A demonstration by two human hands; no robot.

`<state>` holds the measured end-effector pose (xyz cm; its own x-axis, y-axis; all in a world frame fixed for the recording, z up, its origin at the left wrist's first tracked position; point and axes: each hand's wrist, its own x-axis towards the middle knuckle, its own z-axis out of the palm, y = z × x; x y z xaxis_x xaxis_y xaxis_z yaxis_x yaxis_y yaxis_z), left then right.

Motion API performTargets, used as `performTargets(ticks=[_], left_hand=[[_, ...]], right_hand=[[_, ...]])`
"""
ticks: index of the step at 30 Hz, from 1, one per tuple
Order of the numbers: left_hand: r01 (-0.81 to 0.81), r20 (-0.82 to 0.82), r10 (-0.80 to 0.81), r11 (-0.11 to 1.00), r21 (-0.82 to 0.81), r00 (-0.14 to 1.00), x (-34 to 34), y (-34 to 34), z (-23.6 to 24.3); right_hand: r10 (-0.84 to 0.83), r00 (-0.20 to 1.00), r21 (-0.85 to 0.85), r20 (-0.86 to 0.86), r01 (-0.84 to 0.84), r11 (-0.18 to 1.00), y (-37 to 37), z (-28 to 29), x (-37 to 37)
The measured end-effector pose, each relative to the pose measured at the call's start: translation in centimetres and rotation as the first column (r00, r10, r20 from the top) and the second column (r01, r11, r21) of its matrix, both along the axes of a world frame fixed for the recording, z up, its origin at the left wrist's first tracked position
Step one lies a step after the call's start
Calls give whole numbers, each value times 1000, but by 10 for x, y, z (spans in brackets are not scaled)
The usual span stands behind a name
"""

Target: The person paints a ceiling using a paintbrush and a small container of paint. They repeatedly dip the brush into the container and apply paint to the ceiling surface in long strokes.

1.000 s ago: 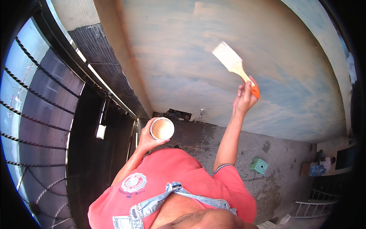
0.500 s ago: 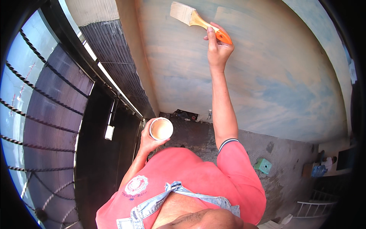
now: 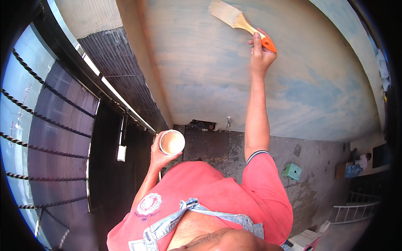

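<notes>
Head view, our only one: we saw the R hand pinching a wide flat paintbrush by its orange handle end, bristles over the wall nr the top edge; touching or just off it, we couldn't tell. The L hand had its fingers curled round a white cup of cream-col. paint, held in front of the body. Progress, we judged, was partway: pale peach streaks covered much of the L & centre, w/ blue patches showing thru, esp. on the R. Paint remained, depth unclear; no. of coats we couldn't tell.
</notes>
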<state>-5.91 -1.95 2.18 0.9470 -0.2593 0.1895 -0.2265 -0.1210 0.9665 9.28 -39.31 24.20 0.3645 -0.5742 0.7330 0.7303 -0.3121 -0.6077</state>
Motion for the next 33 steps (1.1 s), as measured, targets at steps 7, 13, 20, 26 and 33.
performTargets(ticks=[7,13,20,26,33], left_hand=[[43,-9,-43,999,-20,999,2,-6,5],[61,-36,-61,998,-9,997,2,-15,10],[63,-3,-63,997,37,998,4,-19,2],[44,-9,-44,999,12,999,3,-24,3],[-4,-4,4,998,-63,1000,-3,-23,-1]], right_hand=[[-21,1000,17,8,21,1000,-60,2,-25],[-164,986,-3,-8,164,986,-140,0,-66],[-290,955,57,58,286,956,-161,-6,-128],[23,1000,27,-6,-23,999,-56,-5,-60],[155,978,-81,-143,-167,983,15,13,14]])
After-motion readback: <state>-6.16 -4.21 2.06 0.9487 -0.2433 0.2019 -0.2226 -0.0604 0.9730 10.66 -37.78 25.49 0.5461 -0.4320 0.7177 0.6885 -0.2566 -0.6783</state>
